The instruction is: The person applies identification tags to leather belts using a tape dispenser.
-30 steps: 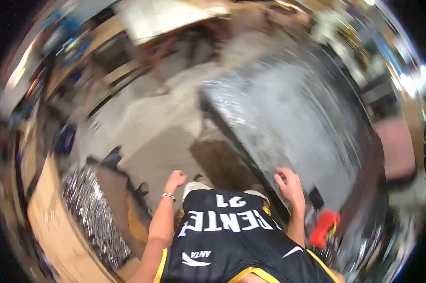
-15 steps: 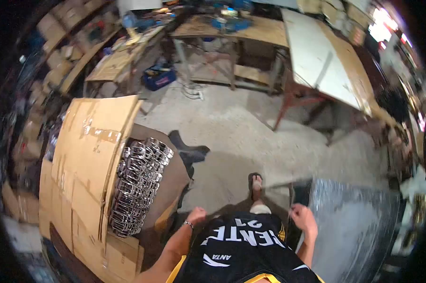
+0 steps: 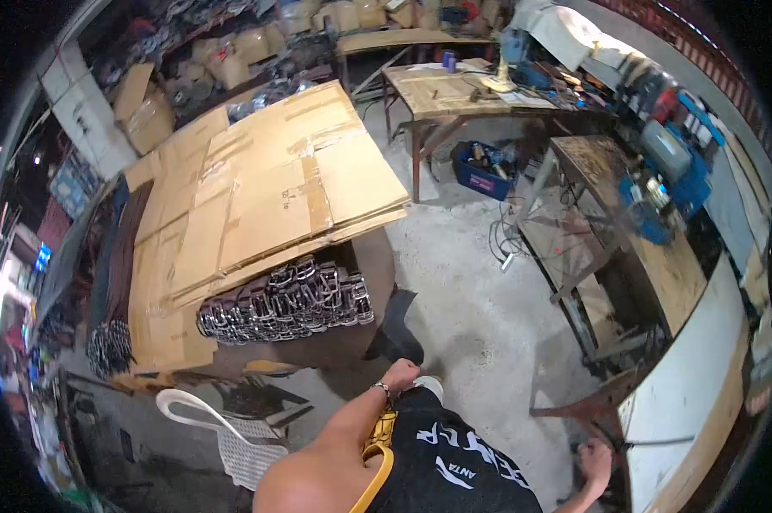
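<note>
My left hand (image 3: 400,374), with a bracelet at the wrist, is a closed fist in front of my body, with nothing visible in it. A dark sheet-like piece (image 3: 400,329) hangs just beyond it. My right hand (image 3: 594,462) is low at the right, fingers curled in and apparently holding nothing, beside the edge of a white-topped table (image 3: 672,406). Ahead on the left, a dense stack of shiny metal buckles (image 3: 287,301), seemingly on belts, pokes out from under flattened cardboard sheets (image 3: 266,184).
A white plastic chair (image 3: 249,445) stands close at my left. Dark straps with buckles (image 3: 110,346) hang beyond it. Wooden workbenches (image 3: 441,98) stand ahead, with a blue tool bin (image 3: 484,171) and cables (image 3: 507,248) on the concrete floor (image 3: 454,291). Machines (image 3: 659,192) sit at the right.
My view has swung left, so the cardboard and buckles now lie more ahead and the benches have shifted right. The wrapped grey surface by my right hand has left view. Both hands remain curled.
</note>
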